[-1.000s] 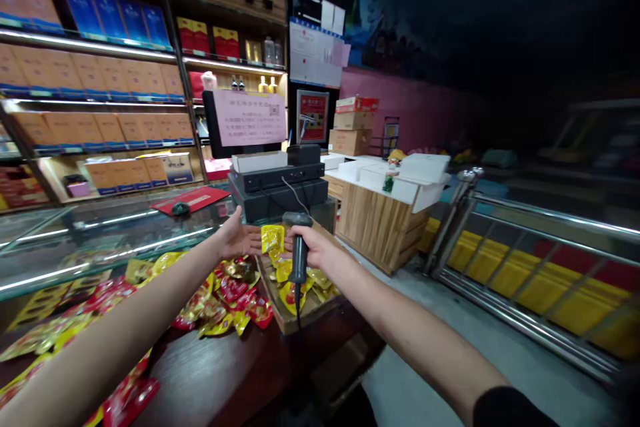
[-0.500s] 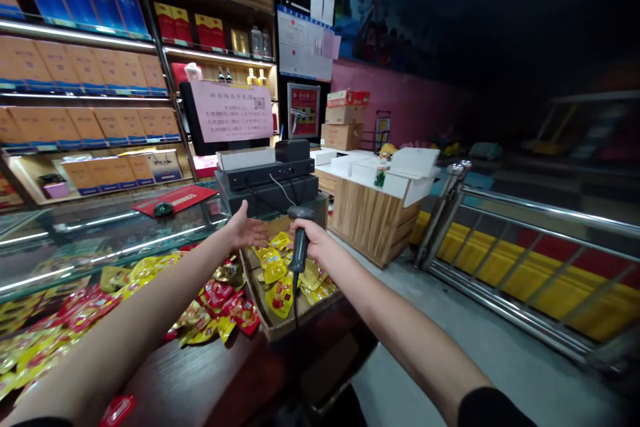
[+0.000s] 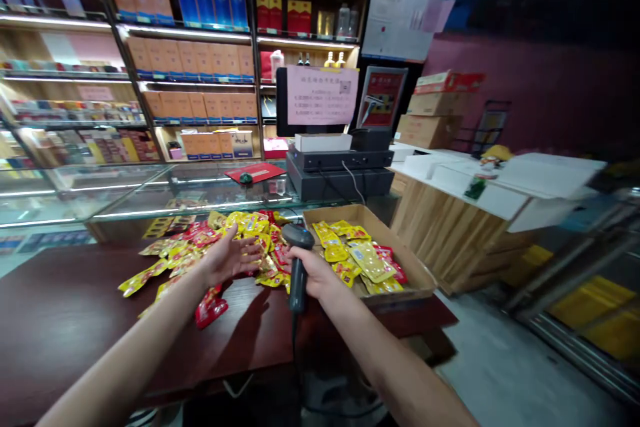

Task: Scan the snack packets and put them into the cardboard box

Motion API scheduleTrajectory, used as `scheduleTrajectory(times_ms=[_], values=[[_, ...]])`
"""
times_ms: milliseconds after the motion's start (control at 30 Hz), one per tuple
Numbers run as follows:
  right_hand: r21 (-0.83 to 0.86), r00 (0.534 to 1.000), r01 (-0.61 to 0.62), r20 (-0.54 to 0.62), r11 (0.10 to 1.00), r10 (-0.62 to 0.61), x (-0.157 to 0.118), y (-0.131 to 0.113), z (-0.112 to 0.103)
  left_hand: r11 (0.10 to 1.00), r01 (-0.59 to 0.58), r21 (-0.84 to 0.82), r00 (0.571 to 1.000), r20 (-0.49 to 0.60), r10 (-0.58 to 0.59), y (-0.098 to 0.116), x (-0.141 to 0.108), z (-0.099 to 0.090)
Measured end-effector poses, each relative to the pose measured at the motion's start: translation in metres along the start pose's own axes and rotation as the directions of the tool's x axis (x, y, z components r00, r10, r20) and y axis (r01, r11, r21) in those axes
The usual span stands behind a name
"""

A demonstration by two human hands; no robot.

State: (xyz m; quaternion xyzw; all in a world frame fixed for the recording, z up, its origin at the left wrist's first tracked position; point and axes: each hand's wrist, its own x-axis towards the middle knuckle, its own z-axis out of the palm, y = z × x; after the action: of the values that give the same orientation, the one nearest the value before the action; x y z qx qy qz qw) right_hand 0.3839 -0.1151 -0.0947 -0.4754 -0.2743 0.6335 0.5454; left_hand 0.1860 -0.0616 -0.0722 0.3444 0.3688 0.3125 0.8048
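Barcode scanner (image 3: 297, 273) in one hand, snack packets all over the counter

So here's where things stand: the right hand (image 3: 311, 272) is closed tight around the handheld scanner's grip, nose up, with the cable hanging down past the counter edge. The left hand (image 3: 230, 257) is open, fingers spread, hovering just over a loose heap of yellow and red foil snack packets (image 3: 200, 247) on the dark wood counter (image 3: 65, 307), and it isn't holding anything I can see. Right beside the heap sits an open cardboard box (image 3: 415, 273) with a smaller batch of packets (image 3: 360, 260) inside — so some are boxed, but the bigger share is out on the counter. One red packet (image 3: 210, 310) lies apart, just below the left hand. Behind all that are a glass display case (image 3: 200, 190) and a black register unit (image 3: 340, 177).
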Motion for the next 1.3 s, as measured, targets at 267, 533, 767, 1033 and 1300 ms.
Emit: scheduleTrajectory(times_ms=[267,533,767,1033,1300], values=[[-0.145,0.997,0.058,-0.033,0.988,-0.064,0.04,0.035,0.026,0.991,-0.133,-0.018,0.958,-0.258,0.124,-0.048,0.007,-0.028],[-0.18,0.996,0.086,0.023,0.98,-0.083,0.045,0.041,0.018,0.981,-0.17,0.096,0.912,-0.361,0.193,-0.062,0.034,-0.021],[-0.057,0.998,-0.06,0.0,0.997,0.06,0.021,0.041,0.011,0.919,-0.237,0.314,0.887,-0.316,0.337,-0.059,0.037,-0.014],[-0.083,0.99,0.068,0.133,0.994,-0.057,-0.006,0.048,0.012,0.922,-0.228,0.314,0.929,-0.214,0.302,-0.07,0.039,-0.032],[-0.198,0.996,-0.012,0.081,0.98,0.029,-0.012,0.036,-0.004,0.991,-0.132,0.029,0.976,-0.172,0.135,-0.036,0.076,-0.038]])
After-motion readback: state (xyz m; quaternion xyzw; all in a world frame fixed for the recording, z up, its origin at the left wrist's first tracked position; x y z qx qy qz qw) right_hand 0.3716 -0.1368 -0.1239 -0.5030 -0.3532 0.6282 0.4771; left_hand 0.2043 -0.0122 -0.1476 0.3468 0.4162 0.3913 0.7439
